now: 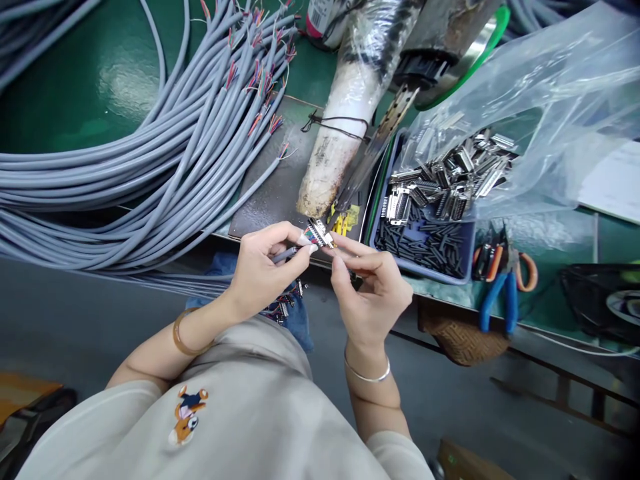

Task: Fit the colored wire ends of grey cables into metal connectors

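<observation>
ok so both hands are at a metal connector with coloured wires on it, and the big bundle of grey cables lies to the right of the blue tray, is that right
Not quite: the head view shows the bundle of grey cables to the left of the blue tray. The left hand and right hand are indeed at a metal connector with coloured wires.

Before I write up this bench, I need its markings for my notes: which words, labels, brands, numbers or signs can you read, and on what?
None can be read with certainty.
White-and-pink container, top edge: a label with barcode-like stripes, too small and blurred.
White sheet, right: any print is too faint to make out.
Connector by the left hand's fingertips: any marking is too small.
</observation>
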{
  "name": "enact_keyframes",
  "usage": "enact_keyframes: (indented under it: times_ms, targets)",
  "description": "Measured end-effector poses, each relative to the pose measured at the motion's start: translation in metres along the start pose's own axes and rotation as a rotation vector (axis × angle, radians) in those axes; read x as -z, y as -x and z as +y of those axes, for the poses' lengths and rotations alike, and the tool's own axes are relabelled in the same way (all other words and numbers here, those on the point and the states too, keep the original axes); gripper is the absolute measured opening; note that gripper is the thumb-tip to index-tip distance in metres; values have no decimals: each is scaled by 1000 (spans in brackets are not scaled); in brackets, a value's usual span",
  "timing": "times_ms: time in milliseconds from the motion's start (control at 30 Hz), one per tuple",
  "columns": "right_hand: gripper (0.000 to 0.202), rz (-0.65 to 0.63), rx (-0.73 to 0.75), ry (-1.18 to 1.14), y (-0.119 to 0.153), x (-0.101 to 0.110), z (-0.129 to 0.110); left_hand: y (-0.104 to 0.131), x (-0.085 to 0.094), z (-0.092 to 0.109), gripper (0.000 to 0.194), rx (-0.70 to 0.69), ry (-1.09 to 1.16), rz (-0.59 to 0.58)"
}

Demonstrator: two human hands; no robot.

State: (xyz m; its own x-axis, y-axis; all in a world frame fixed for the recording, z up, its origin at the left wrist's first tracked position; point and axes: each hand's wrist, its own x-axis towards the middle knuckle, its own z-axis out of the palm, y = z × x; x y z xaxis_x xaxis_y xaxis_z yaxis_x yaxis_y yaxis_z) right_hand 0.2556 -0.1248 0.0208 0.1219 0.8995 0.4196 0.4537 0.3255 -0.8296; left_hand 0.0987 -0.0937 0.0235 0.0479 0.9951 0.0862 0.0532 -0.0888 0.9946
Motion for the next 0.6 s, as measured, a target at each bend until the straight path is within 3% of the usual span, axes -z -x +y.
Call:
enact_keyframes:
  times_ms: [267, 600]
  targets:
    - [12, -2, -36, -71, -7, 2, 0, -6, -2, 3, 8, -35, -64, 1]
    - [12, -4, 2, 7, -17, 3, -6, -13, -2, 16, 11, -106, -120, 22]
